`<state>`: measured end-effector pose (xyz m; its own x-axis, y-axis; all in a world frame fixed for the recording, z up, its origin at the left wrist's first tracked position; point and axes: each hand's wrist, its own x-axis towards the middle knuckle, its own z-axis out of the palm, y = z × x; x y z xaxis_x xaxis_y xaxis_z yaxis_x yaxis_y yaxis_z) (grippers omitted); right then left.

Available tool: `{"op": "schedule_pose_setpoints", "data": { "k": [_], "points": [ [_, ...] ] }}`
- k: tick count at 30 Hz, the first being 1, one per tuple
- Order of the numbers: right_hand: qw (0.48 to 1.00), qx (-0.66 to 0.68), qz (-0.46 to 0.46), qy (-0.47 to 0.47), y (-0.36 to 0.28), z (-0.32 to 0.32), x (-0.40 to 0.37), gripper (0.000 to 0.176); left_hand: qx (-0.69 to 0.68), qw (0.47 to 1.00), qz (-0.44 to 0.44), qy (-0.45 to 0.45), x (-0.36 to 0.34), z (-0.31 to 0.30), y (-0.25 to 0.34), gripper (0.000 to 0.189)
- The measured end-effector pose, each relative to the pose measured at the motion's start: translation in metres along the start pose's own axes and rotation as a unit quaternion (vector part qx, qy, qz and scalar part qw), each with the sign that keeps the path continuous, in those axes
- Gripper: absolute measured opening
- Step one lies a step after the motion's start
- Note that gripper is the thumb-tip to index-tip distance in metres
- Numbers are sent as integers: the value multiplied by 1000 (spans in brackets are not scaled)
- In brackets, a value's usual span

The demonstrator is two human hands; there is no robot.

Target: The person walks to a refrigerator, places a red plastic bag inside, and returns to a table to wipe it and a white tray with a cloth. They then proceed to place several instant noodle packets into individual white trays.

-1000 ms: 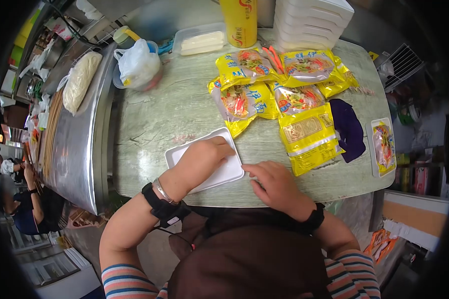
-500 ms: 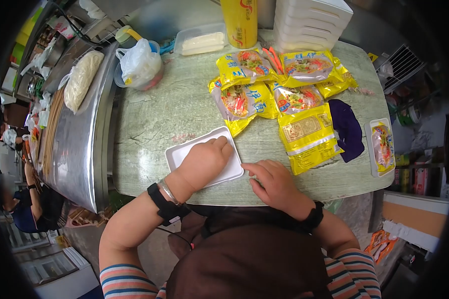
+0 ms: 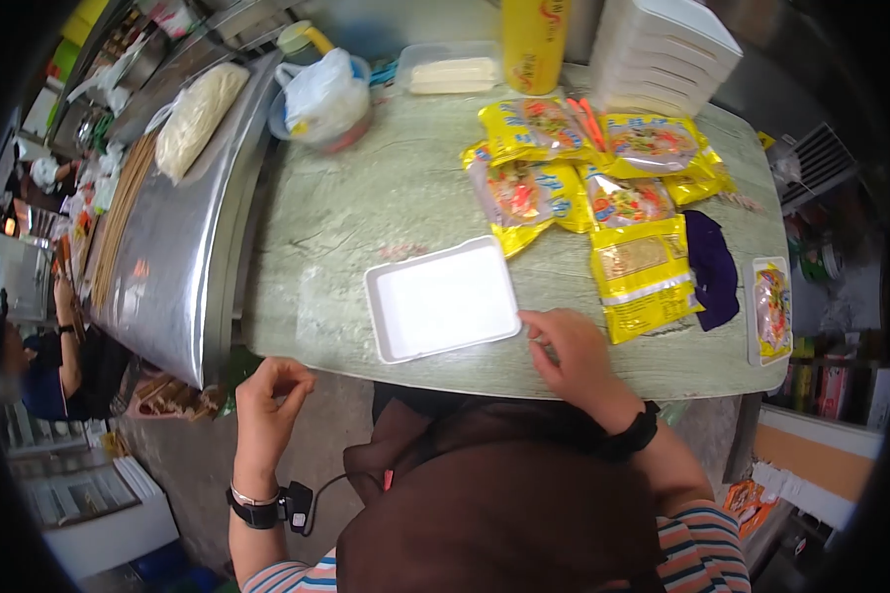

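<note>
On the table near its front edge lies a shallow white plastic tray [image 3: 445,346], its bare inner floor showing. My right hand [image 3: 576,358] rests on the table just to the right of it, index fingertip at the tray's right edge and the thumb apart from it. Off the table's front edge, to the left of the tray, my left hand [image 3: 270,403] is raised with fingers curled and pinched together. Whatever the pinch holds, if anything, cannot be made out. Yellow packets of instant noodles [image 3: 643,282] lie beyond my right hand.
A dark purple cloth [image 3: 714,269] and a small tray with a yellow packet [image 3: 771,311] lie to the right. Stacked white trays [image 3: 653,64], a yellow cylinder [image 3: 534,49] and a bagged bowl [image 3: 321,104] stand behind. A person [image 3: 44,366] works at far left.
My left hand has left the tray's inside and moved left and toward me, past the table edge. My right hand stays beside the tray. The whole view has shifted a little.
</note>
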<state>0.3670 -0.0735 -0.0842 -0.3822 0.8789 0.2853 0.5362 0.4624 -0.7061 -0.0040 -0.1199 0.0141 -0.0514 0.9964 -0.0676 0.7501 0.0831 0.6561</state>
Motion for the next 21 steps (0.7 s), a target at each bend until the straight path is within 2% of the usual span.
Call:
{"op": "schedule_pose_setpoints", "data": {
  "k": [2, 4, 6, 7, 8, 9, 11, 12, 13, 14, 15, 17, 18, 20, 21],
  "points": [
    [1000, -2, 3, 11, 0, 0, 0, 43, -48, 993, -96, 45, -27, 3, -41, 15],
    [1000, -7, -9, 13, 0, 2, 0, 45, -47, 988, -130, 61, -48, 6, -71, 15],
    [1000, -9, -9, 17, 0, 2, 1, 46, 46, 969, -242, -18, -63, 7, -93, 13],
    [1000, -11, -8, 14, 0, 2, 1, 46, 118, 967, -225, -6, -68, 13, -105, 11],
    [1000, -14, -12, 17, 0, 2, 1, 47, 115, 967, -227, -8, -69, 18, -113, 11],
    [1000, -16, -15, 19, 0, 2, 1, 47, 244, 967, -46, 53, -67, 21, -117, 12],
    [1000, -17, -8, 16, -2, 2, 0, 47, 328, 936, 80, 103, -70, 30, -129, 24],
    [1000, -16, -2, 17, -2, 3, 1, 46, 326, 936, 79, 103, -65, 28, -116, 24],
    [1000, -18, -2, 14, -3, 3, 1, 46, 239, 962, -129, 25, -55, 24, -89, 28],
    [1000, -23, -3, 17, -3, 3, 1, 45, 137, 933, -329, -55, -48, 23, -71, 32],
    [999, -28, -5, 20, -3, 4, 2, 45, 134, 932, -331, -55, -47, 26, -67, 32],
    [999, -30, -4, 19, -3, 4, 2, 44, 133, 987, -78, 37, -42, 30, -59, 38],
    [999, -31, 0, 20, -2, 4, 2, 43, 132, 987, -80, 38, -34, 31, -45, 38],
    [999, -29, 2, 17, -2, 5, 4, 43, 99, 980, 157, 70, -7, 32, 0, 43],
    [999, -29, 4, 17, -2, 5, 4, 42, 79, 978, 191, 37, 4, 36, 13, 48]
  ]
}}
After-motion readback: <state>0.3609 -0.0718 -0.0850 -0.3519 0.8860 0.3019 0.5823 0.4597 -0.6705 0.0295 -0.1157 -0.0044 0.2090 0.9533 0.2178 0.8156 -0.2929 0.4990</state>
